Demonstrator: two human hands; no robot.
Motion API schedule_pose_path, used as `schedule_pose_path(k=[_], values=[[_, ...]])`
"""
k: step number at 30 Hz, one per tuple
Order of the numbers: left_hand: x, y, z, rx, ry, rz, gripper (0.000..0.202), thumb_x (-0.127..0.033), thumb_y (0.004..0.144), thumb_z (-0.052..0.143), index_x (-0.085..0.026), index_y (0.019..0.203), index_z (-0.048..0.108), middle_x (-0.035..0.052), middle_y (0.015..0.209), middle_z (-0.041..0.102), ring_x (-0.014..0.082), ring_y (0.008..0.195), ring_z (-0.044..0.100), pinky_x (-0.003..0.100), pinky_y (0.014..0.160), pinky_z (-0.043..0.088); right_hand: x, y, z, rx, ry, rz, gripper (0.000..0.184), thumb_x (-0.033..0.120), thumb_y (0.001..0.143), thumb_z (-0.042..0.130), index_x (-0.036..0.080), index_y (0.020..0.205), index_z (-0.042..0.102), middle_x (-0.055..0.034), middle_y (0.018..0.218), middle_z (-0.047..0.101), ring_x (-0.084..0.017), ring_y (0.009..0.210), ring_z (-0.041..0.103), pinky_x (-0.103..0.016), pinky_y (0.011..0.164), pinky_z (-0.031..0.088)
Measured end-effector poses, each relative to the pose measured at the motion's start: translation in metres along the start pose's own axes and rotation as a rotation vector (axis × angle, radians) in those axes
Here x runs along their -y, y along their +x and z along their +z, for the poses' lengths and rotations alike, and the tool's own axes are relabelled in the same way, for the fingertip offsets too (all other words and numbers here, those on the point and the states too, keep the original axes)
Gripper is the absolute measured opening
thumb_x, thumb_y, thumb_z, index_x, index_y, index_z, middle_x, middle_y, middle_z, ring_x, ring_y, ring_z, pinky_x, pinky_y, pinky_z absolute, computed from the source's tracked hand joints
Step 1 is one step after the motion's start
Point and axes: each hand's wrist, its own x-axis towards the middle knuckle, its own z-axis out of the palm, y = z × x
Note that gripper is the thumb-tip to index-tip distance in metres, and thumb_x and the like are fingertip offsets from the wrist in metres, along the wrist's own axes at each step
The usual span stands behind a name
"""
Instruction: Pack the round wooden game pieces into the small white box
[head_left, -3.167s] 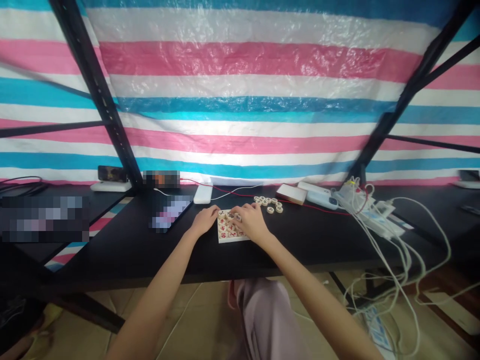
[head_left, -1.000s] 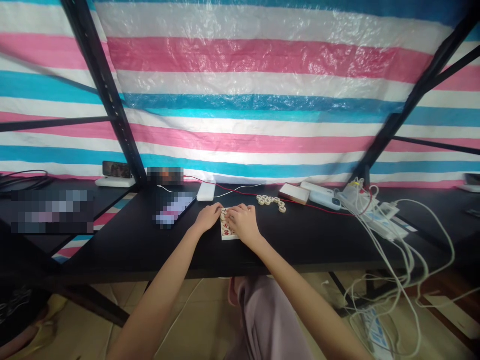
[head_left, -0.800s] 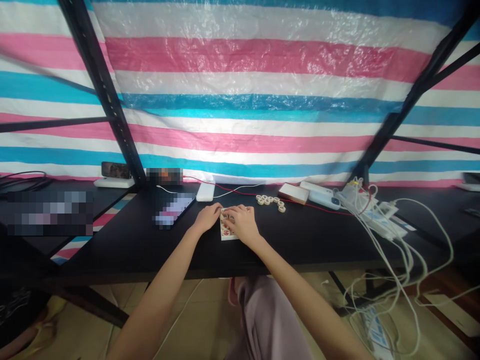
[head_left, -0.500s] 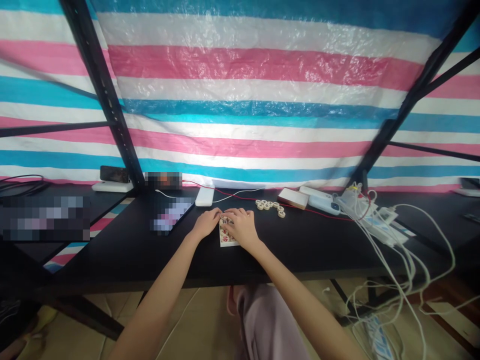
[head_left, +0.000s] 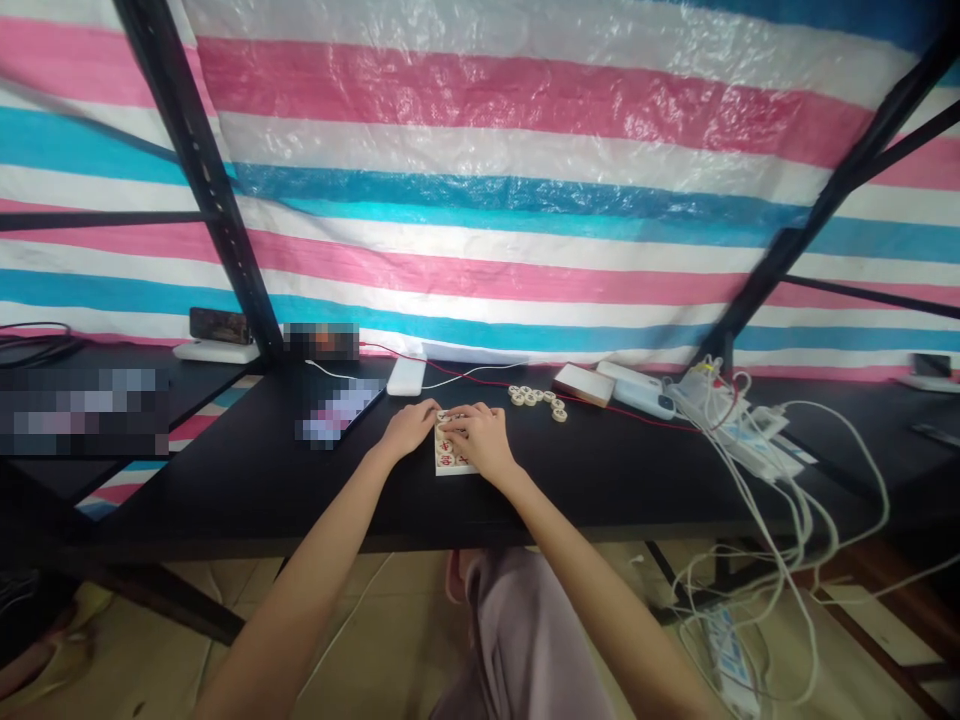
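Note:
A small white box (head_left: 455,471) lies on the black table, with round xiangqi pieces (head_left: 445,460) marked in red and black set in it. My left hand (head_left: 407,430) is at the box's upper left edge, its fingers closed against that side. Over the right part of the box is my right hand (head_left: 481,436), fingers bent down among the pieces and thumb reaching left. It covers several pieces, and what its fingertips hold is hidden. Beyond it, to the right, several loose xiangqi pieces (head_left: 528,397) lie on the table, faces up.
A phone (head_left: 343,410) and a white power bank (head_left: 406,372) lie to the left. At the back right are a brown-topped box (head_left: 583,384), a pale blue device (head_left: 641,396) and power strips with tangled white cables (head_left: 757,440). Black frame posts (head_left: 202,170) flank the table (head_left: 247,490).
The view has tilted down slightly, so everything sits a little higher in the picture. My right hand's fingers have shifted slightly over the pieces; my left hand stays at the box edge.

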Motion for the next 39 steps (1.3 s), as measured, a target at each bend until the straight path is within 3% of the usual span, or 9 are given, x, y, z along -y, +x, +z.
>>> schedule_pose_path(k=[4,8,13,16,21,27,32,36,39], values=[[0.001,0.001,0.001,0.0,-0.007,0.001,0.029,-0.034,0.087,0.033,-0.025,0.097,0.059,0.003,0.094,0.066,0.021,0.088,0.06,0.027,0.071,0.041,0.001,0.001,0.0,0.013,-0.001,0.008,0.016,0.034,0.086,0.052,0.035,0.09,0.068,0.0034,0.109,0.062,-0.017,0.093,0.047,-0.034,0.075,0.026],[0.0,0.0,-0.001,0.004,-0.011,-0.004,0.03,-0.035,0.087,0.033,-0.025,0.098,0.059,0.0031,0.092,0.066,0.0211,0.087,0.06,0.027,0.068,0.04,-0.011,-0.003,-0.014,-0.083,-0.02,0.067,0.022,0.034,0.089,0.046,0.034,0.1,0.064,0.0016,0.113,0.06,-0.018,0.097,0.048,-0.034,0.077,0.027],[-0.001,-0.001,-0.001,0.001,-0.016,0.004,0.03,-0.035,0.087,0.032,-0.024,0.098,0.059,0.0033,0.094,0.066,0.0215,0.088,0.059,0.028,0.07,0.04,-0.076,-0.031,-0.04,-0.227,-0.282,0.258,0.03,0.024,0.087,0.043,0.023,0.115,0.057,-0.0093,0.123,0.055,-0.024,0.105,0.048,-0.04,0.084,0.028],[-0.001,0.0,0.001,0.004,-0.005,-0.009,0.029,-0.033,0.087,0.034,-0.024,0.1,0.059,0.0035,0.098,0.065,0.0216,0.092,0.058,0.028,0.075,0.041,-0.12,-0.061,-0.045,-0.138,-0.421,0.239,0.035,0.019,0.085,0.044,0.019,0.118,0.054,-0.012,0.131,0.048,-0.029,0.118,0.04,-0.047,0.091,0.026],[0.0,0.0,0.003,0.001,0.005,-0.028,0.031,-0.033,0.087,0.032,-0.025,0.101,0.058,0.0039,0.096,0.065,0.0227,0.09,0.058,0.029,0.074,0.042,-0.152,-0.093,-0.04,-0.065,-0.213,0.197,0.035,0.018,0.087,0.034,0.022,0.113,0.056,-0.0072,0.12,0.058,-0.023,0.106,0.053,-0.046,0.09,0.036],[0.002,-0.001,0.004,-0.019,0.01,-0.02,0.029,-0.033,0.088,0.032,-0.026,0.099,0.058,0.003,0.095,0.065,0.0224,0.089,0.059,0.029,0.073,0.042,-0.128,-0.088,-0.035,-0.112,0.131,0.131,0.026,0.032,0.085,0.041,0.019,0.079,0.063,-0.0117,0.103,0.065,-0.023,0.093,0.06,-0.038,0.083,0.046],[0.002,-0.002,0.004,-0.017,0.008,-0.02,0.029,-0.033,0.088,0.032,-0.025,0.098,0.058,0.0031,0.094,0.065,0.0211,0.085,0.06,0.028,0.071,0.041,-0.105,-0.07,-0.046,-0.019,0.282,0.15,0.017,0.032,0.08,0.053,0.02,0.079,0.064,-0.0051,0.08,0.067,-0.019,0.074,0.061,-0.032,0.071,0.048],[0.002,-0.002,0.005,-0.022,0.016,-0.012,0.028,-0.033,0.088,0.033,-0.026,0.098,0.058,0.0023,0.094,0.066,0.0212,0.089,0.059,0.028,0.073,0.041,-0.074,-0.045,-0.058,-0.049,0.473,0.174,0.015,0.035,0.076,0.06,0.021,0.081,0.063,-0.0026,0.085,0.067,-0.016,0.074,0.061,-0.028,0.07,0.046],[0.002,-0.002,0.004,-0.034,0.015,-0.015,0.027,-0.032,0.088,0.034,-0.026,0.098,0.058,0.0013,0.095,0.065,0.0208,0.09,0.059,0.028,0.074,0.041,-0.036,-0.029,-0.057,0.009,0.547,0.054,0.015,0.036,0.077,0.06,0.021,0.08,0.062,-0.0017,0.088,0.067,-0.014,0.073,0.061,-0.026,0.069,0.044]])
